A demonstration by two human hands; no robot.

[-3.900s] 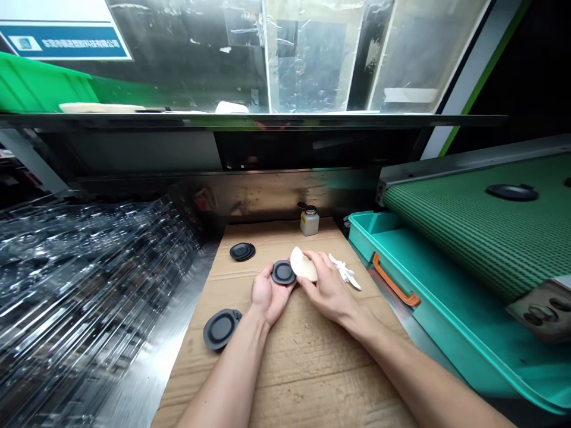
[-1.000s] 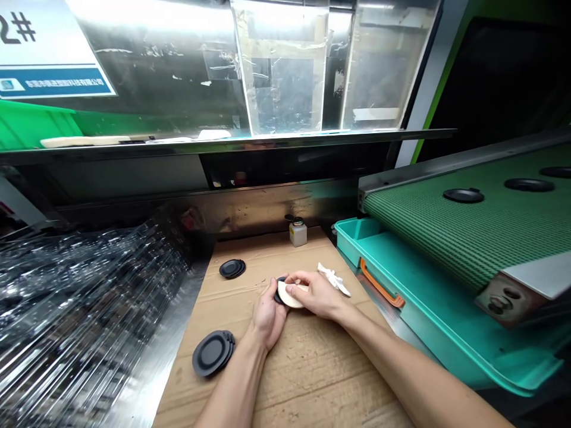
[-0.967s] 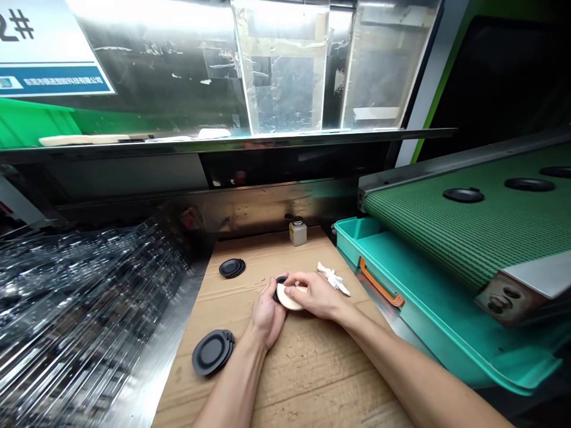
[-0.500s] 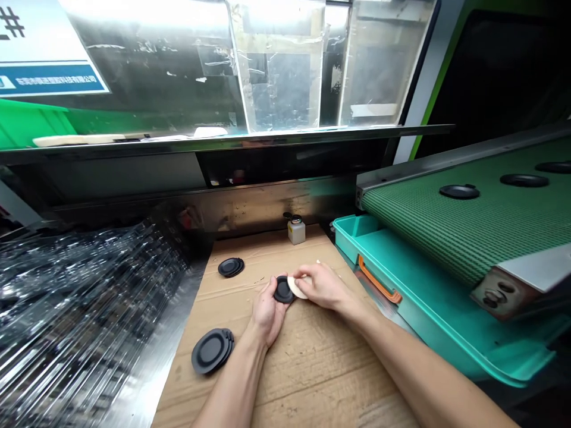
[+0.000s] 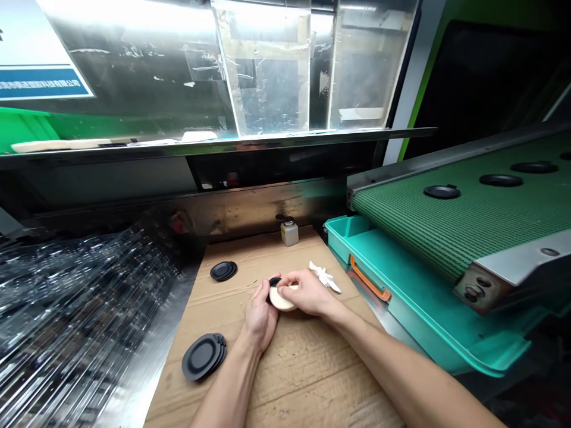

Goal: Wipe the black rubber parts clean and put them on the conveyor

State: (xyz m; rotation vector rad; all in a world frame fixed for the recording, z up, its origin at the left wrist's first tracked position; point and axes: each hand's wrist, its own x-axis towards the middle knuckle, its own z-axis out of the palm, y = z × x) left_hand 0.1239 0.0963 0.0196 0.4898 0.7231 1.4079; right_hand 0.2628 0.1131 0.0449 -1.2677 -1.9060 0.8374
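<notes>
My left hand [image 5: 260, 315] is closed around a black round lid [image 5: 273, 281] above the cardboard. Pinched in the fingers of my right hand [image 5: 308, 291] is a cream-coloured round pad [image 5: 281, 301], which lies over much of the lid's face. To the left sit two small stacks of black lids, a far stack [image 5: 222, 271] and a larger near stack [image 5: 203, 358]. A crumpled white item [image 5: 325, 276] lies just beyond my right hand; its kind is unclear.
A small white bottle [image 5: 289, 234] stands at the back of the cardboard sheet [image 5: 307, 380]. On the right, a green conveyor belt [image 5: 401, 220] carries several black lids above a teal tray [image 5: 428, 315] with an orange handle. Clear plastic packaging [image 5: 80, 321] fills the left side.
My right hand has brought the pad leftward across the lid, covering more of it. The view has shifted slightly right, and the white item is now uncovered.
</notes>
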